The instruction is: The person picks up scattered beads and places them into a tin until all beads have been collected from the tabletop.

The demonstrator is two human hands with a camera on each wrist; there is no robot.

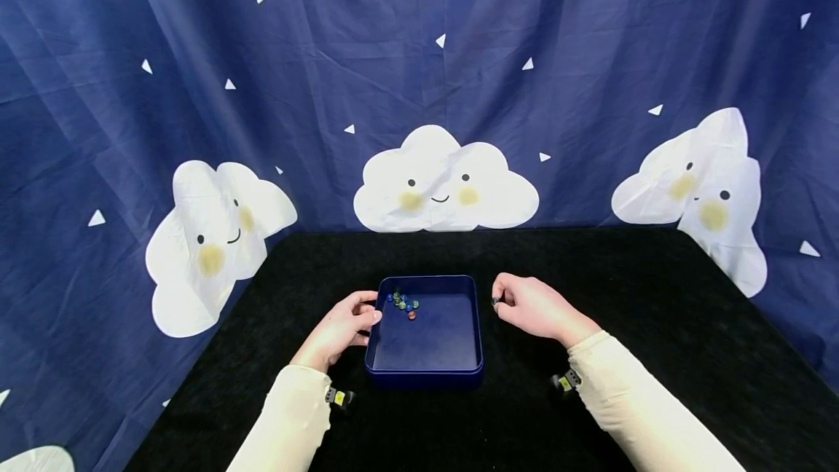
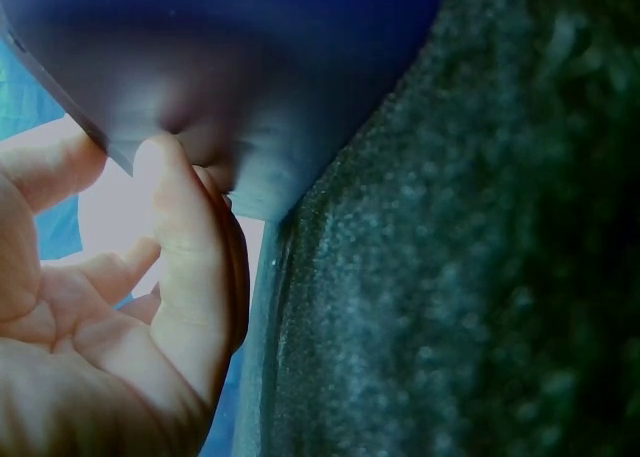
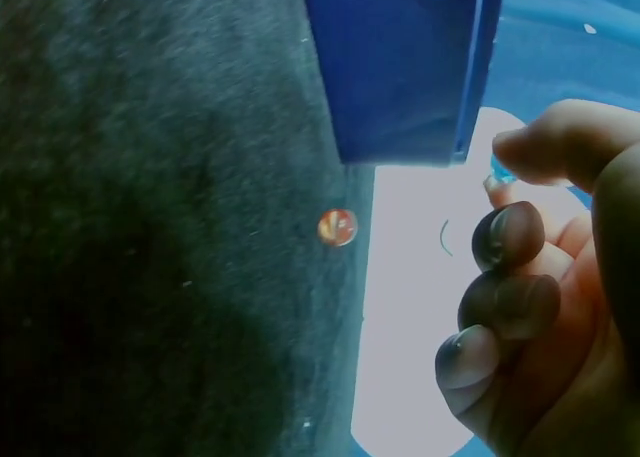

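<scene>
A: Two hands flank the blue tray [image 1: 475, 355] on the black tabletop [image 1: 655, 326]. Start on the left.

B: The left hand [image 1: 341, 330] is at the tray's left wall, thumb on the rim, fingers [image 2: 185, 237] curled against the outside. The left wrist view confirms it: thumb pressed to the tray's edge, a grip on the wall.

A: And inside the tray?

B: A small cluster of marbles [image 1: 403, 302] in the far left corner, blues and greens, with one red marble [image 1: 411, 315] just nearer than the rest. The rest of the tray floor is bare blue.

A: Now the right.

B: The right hand [image 1: 534, 308] sits just beside the tray's right wall, not touching it, resting low over the tabletop. Its fingers are curled, and the thumb and forefinger pinch a small dark marble [image 1: 494, 301]. From the right wrist it reads as a blue-tinted marble at the fingertips.

A: Anything else?

B: The right wrist view catches an orange-red marble [image 3: 338, 227] lying on the tabletop near the tray's corner.
</scene>
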